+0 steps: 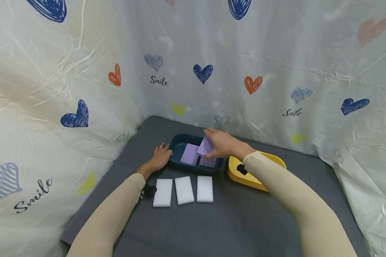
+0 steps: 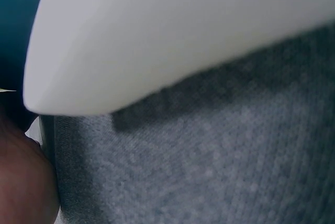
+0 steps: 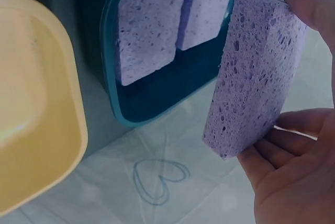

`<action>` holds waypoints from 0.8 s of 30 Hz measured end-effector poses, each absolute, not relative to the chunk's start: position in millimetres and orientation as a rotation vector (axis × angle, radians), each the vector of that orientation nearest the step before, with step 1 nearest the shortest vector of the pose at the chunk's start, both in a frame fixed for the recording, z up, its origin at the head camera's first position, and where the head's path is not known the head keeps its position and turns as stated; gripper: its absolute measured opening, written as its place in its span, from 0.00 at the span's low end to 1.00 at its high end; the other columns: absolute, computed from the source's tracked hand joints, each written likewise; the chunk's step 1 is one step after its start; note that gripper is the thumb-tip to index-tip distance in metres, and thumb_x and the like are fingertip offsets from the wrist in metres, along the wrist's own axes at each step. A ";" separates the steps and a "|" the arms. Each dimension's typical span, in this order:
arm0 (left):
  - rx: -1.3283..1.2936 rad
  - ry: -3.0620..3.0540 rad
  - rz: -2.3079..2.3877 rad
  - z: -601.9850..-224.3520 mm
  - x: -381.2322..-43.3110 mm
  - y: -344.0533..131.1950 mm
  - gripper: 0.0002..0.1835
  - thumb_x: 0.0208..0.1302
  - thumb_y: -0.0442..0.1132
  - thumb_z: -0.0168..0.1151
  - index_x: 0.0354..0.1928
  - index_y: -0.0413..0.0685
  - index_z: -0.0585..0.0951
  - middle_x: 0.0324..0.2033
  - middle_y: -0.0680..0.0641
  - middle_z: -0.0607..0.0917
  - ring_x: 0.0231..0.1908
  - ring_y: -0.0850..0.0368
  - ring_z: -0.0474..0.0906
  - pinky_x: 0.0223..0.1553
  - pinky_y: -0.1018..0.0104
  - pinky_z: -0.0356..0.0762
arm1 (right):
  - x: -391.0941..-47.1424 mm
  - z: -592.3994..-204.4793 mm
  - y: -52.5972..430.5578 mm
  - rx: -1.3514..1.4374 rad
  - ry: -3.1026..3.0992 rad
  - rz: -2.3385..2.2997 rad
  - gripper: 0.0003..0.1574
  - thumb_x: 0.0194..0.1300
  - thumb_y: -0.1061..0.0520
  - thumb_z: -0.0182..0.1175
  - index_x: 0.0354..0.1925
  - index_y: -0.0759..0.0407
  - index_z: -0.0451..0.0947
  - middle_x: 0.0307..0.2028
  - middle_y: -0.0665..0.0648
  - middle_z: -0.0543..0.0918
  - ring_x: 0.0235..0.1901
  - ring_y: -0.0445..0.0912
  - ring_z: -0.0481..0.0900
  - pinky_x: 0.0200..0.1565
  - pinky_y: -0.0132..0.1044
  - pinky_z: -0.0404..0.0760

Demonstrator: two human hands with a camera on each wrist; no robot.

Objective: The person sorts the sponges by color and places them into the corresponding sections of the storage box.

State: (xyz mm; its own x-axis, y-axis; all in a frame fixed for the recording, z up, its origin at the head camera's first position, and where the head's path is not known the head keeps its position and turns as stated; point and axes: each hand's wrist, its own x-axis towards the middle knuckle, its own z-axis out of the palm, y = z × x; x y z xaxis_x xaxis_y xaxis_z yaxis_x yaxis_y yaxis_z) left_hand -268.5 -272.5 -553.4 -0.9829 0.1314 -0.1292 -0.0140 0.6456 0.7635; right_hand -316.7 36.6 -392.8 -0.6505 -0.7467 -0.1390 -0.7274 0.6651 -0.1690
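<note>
My right hand pinches a purple sponge between thumb and fingers, tilted above a dark blue tub. Inside the tub lie two more purple sponges, a left sponge and a right sponge, side by side. At the tub's left end, my left hand touches the wall with fairly straight fingers. The left wrist view shows only part of that hand, beside a large, blurred white block.
Three white blocks lie in a row in front of the tub: a left block, a middle block and a right block. A yellow tub stands right, partly under my right forearm. A patterned curtain hangs behind the grey tabletop.
</note>
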 end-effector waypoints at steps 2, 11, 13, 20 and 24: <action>0.101 2.688 1.258 -554.0 -268.5 -272.8 0.39 0.81 0.53 0.32 0.75 0.32 0.75 0.88 0.35 0.50 0.89 0.38 0.27 0.86 0.39 0.21 | -320.4 -396.8 34.4 -1.179 2.689 -0.158 0.69 0.64 0.36 0.75 0.86 0.65 0.54 0.85 0.66 0.61 0.82 0.62 0.65 0.82 0.57 0.65; 0.120 2.703 1.264 -565.9 -274.9 -275.0 0.40 0.80 0.55 0.31 0.76 0.31 0.74 0.88 0.33 0.51 0.88 0.36 0.28 0.85 0.38 0.21 | -331.9 -419.2 25.2 -1.110 2.668 -0.186 0.67 0.65 0.38 0.76 0.86 0.65 0.55 0.85 0.65 0.62 0.83 0.61 0.65 0.83 0.56 0.63; 0.120 2.696 1.273 -569.2 -276.7 -275.9 0.40 0.80 0.54 0.32 0.78 0.32 0.72 0.88 0.34 0.51 0.89 0.37 0.28 0.85 0.38 0.20 | -332.4 -425.2 23.3 -1.109 2.653 -0.177 0.67 0.66 0.39 0.76 0.87 0.64 0.54 0.86 0.64 0.61 0.83 0.61 0.63 0.83 0.55 0.62; 0.095 2.690 1.277 -568.5 -277.3 -275.2 0.40 0.80 0.54 0.33 0.78 0.32 0.72 0.88 0.35 0.51 0.89 0.38 0.27 0.85 0.38 0.20 | -334.7 -441.9 17.2 -1.145 2.631 -0.171 0.65 0.68 0.41 0.75 0.86 0.67 0.54 0.86 0.67 0.59 0.85 0.61 0.60 0.84 0.54 0.59; 0.089 2.704 1.256 -568.0 -277.9 -274.6 0.41 0.79 0.54 0.32 0.80 0.33 0.69 0.88 0.35 0.51 0.89 0.38 0.27 0.85 0.38 0.20 | -336.0 -448.2 15.0 -1.161 2.622 -0.166 0.65 0.69 0.41 0.76 0.86 0.67 0.53 0.86 0.67 0.58 0.85 0.60 0.59 0.85 0.53 0.57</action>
